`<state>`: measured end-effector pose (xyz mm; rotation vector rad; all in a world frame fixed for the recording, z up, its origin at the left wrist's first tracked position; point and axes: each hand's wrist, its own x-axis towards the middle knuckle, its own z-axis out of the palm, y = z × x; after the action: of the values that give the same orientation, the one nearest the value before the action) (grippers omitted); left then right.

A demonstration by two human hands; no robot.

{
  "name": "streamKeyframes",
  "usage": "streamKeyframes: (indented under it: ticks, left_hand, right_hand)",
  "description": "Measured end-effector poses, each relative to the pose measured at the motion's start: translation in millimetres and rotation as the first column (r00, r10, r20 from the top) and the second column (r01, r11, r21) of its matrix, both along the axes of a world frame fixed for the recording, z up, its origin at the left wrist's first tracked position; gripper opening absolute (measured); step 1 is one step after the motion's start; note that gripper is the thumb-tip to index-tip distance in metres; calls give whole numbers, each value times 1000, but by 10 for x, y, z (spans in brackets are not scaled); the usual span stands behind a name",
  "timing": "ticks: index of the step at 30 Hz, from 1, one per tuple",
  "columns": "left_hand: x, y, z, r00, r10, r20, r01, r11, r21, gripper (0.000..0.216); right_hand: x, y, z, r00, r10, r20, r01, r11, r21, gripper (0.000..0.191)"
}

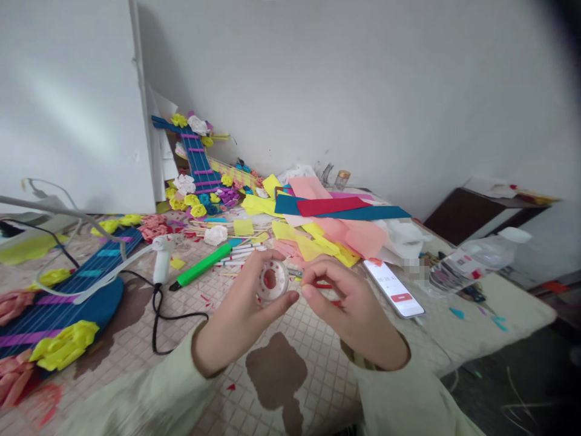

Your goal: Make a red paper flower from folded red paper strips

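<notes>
My left hand (247, 306) grips a small roll of tape (282, 280), white with reddish spots, between thumb and fingers above the middle of the table. Close by on the right, my right hand (342, 300) has its thumb and forefinger pinched together. Whatever lies in that pinch, if anything, is too small to make out. The tape roll and the right fingertips are a short gap apart. Behind the hands lie strips of yellow, pink, red and blue crepe paper (354, 209) in a loose pile.
A green marker (202, 266) and a white glue gun (161, 263) with a black cord lie left. Blue guitar shapes with paper flowers stand at the back (200, 160) and lie front left (106, 297). A lit phone (394, 289) and a plastic bottle (476, 260) are right.
</notes>
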<state>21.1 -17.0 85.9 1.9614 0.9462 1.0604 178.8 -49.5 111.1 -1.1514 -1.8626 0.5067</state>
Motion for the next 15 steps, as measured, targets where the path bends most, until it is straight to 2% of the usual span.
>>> streamKeyframes:
  ticks: [6, 15]
  left_hand:
    - [-11, -35, 70, 998, -59, -19, 60, 997, 52, 33]
    - [-18, -27, 76, 994, -30, -105, 52, 976, 210, 37]
  right_hand:
    - [4, 11, 58, 1000, -16, 2, 16, 997, -81, 5]
    - [-15, 31, 89, 1000, 15, -9, -16, 988, -157, 8]
